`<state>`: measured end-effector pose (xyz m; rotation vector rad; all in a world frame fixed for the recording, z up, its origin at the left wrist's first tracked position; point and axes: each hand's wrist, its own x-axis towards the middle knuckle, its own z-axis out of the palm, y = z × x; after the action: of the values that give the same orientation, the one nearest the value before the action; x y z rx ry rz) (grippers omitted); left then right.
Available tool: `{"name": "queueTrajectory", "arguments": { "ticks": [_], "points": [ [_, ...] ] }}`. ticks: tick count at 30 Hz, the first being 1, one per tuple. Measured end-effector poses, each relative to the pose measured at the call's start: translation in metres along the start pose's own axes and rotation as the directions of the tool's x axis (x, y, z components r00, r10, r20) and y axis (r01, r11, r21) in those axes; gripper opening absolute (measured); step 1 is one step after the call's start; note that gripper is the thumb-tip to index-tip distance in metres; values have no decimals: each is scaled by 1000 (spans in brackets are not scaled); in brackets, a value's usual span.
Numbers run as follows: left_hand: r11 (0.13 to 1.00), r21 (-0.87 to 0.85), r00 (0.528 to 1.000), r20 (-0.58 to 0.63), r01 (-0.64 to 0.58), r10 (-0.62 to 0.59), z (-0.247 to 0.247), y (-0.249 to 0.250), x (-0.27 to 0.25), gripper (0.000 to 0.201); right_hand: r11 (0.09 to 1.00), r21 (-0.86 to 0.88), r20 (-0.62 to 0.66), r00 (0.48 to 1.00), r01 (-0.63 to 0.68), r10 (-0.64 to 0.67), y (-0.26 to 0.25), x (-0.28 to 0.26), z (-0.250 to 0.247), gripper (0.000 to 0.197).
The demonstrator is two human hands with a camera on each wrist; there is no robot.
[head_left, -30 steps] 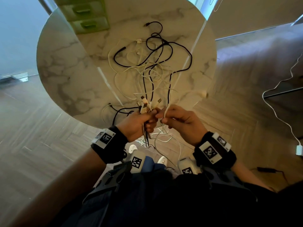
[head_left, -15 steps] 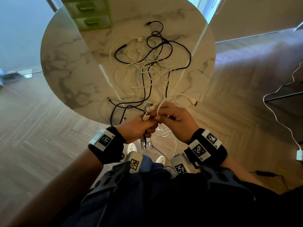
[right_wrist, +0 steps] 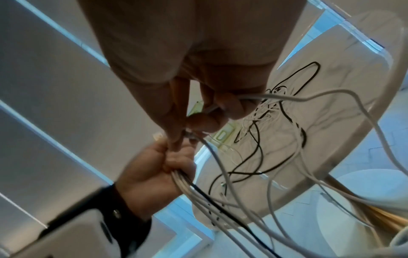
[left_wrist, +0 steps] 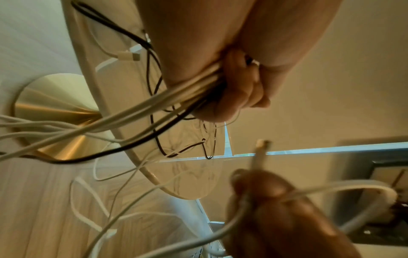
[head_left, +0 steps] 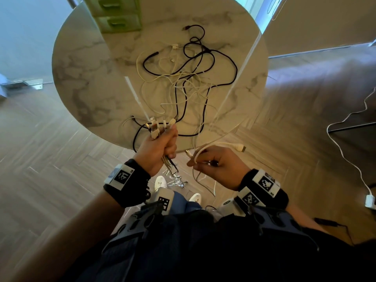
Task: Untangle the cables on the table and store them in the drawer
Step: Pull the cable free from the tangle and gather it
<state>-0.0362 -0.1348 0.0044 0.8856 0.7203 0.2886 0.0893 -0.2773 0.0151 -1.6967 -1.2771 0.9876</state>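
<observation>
A tangle of black and white cables (head_left: 189, 78) lies on the round marble table (head_left: 85, 78). My left hand (head_left: 160, 143) grips a bundle of cable ends (head_left: 160, 127) at the table's near edge, plugs sticking up above the fist; their cords (left_wrist: 154, 101) hang below it. To its right my right hand (head_left: 215, 161) pinches a white cable (head_left: 205, 148) whose plug (head_left: 240, 147) points right. In the right wrist view the white cable (right_wrist: 287, 97) runs from its fingers (right_wrist: 198, 120) toward the table. The green drawer unit (head_left: 118, 15) stands at the table's far left, drawers shut.
The table has a gold pedestal base (left_wrist: 50, 111). Cable slack (head_left: 175, 180) hangs down to the wooden floor by my white shoes (head_left: 160, 183). Another white cord with an adapter (head_left: 369, 201) and a black cord (head_left: 329, 222) lie on the floor at the right.
My hands, close together before, have moved apart. The left keeps the bundle of plugs and has risen a little; the right has drawn one white cable down and to the right.
</observation>
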Motion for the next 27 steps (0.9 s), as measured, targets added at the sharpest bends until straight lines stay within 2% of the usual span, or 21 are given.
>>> {"name": "queueTrajectory", "arguments": {
  "ticks": [2,3,6,8,10,13,14,16,19,21,22,24,26,27],
  "points": [
    [996,69,997,61,-51,47,4,2,-8,25,993,-94,49,996,-67,71,6,0,4,12],
    [987,133,993,85,-93,82,6,2,-11,31,986,-129,71,991,-101,111,7,1,5,13],
    [860,459,971,183,-222,153,15,1,-18,31,969,-196,92,981,-151,172,6,4,7,14],
    [803,554,973,186,-221,140,24,-1,-19,20,966,-209,84,982,-151,171,5,8,10,13],
    [820,537,979,96,-201,177,30,-3,-18,12,976,-192,97,987,-108,128,4,10,14,13],
    [888,429,979,-34,-165,199,33,-8,-14,18,991,-135,84,996,-14,26,11,10,22,10],
    [911,381,982,-37,-157,184,33,-9,-14,19,990,-137,72,997,-17,27,14,11,24,11],
    [946,276,985,33,-172,169,29,-13,-13,24,981,-189,68,997,-35,48,24,14,26,13],
    [978,98,981,79,-187,180,16,-16,-10,26,970,-231,136,985,-75,109,33,17,26,17],
    [977,137,987,26,-164,162,9,-17,-8,36,971,-220,139,982,-96,128,31,18,21,25],
    [968,203,989,6,-146,148,6,-17,-8,40,975,-189,97,985,-120,140,27,19,16,32],
    [947,308,995,-17,-92,102,3,-18,-9,42,989,-9,-31,989,-148,147,11,23,4,37],
    [936,351,999,-31,-26,40,3,-20,-10,31,983,162,-122,987,-85,106,-6,29,-8,31],
    [931,365,999,-27,-5,16,4,-20,-10,28,986,162,-148,986,-46,71,-13,31,-13,25]
  ]
}}
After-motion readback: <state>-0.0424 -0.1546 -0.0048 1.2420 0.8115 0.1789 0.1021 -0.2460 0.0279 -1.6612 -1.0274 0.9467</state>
